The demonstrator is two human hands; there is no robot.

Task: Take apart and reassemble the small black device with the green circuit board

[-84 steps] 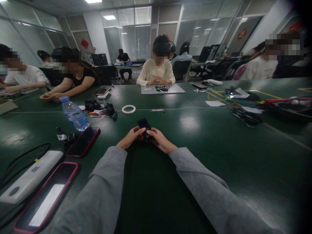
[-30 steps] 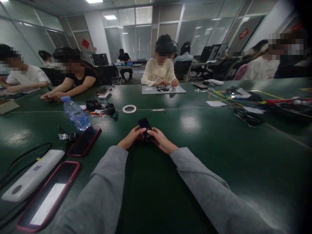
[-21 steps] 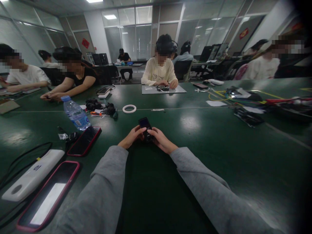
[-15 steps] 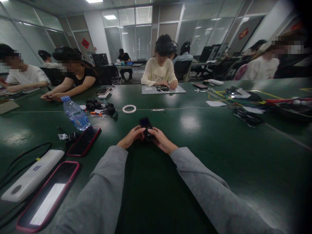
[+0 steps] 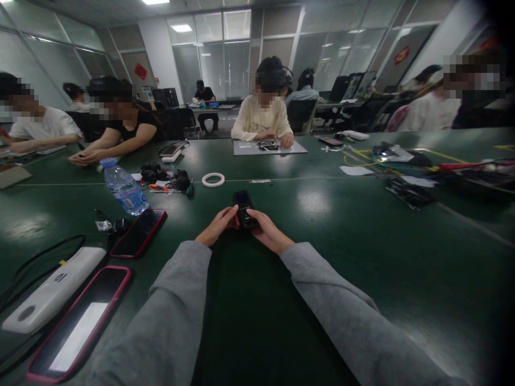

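Note:
Between my two hands is a small black keypad phone [image 5: 243, 199], its dark screen at the far end and its lighter keys toward me. My left hand [image 5: 218, 225] closes on the phone's left side, with the thumb along its edge. On the opposite side my right hand [image 5: 267, 230] grips it, and the right thumb lies on the keys just below the screen. Fingers under the phone are mostly hidden. It is held over the green table [image 5: 249, 316], at the middle of the view.
To my left lie two red-cased smartphones [image 5: 139, 234], a white device [image 5: 56, 289] with cables, and a tilted water bottle [image 5: 125, 187]. A white tape ring [image 5: 213, 180] is ahead. Wires and tools [image 5: 406, 161] lie to the right. A person [image 5: 263, 115] sits opposite at a grey board.
The phone has turned slightly more upright in my hands. My left thumb has moved off the keys to the phone's left edge; my right thumb stays on the keys.

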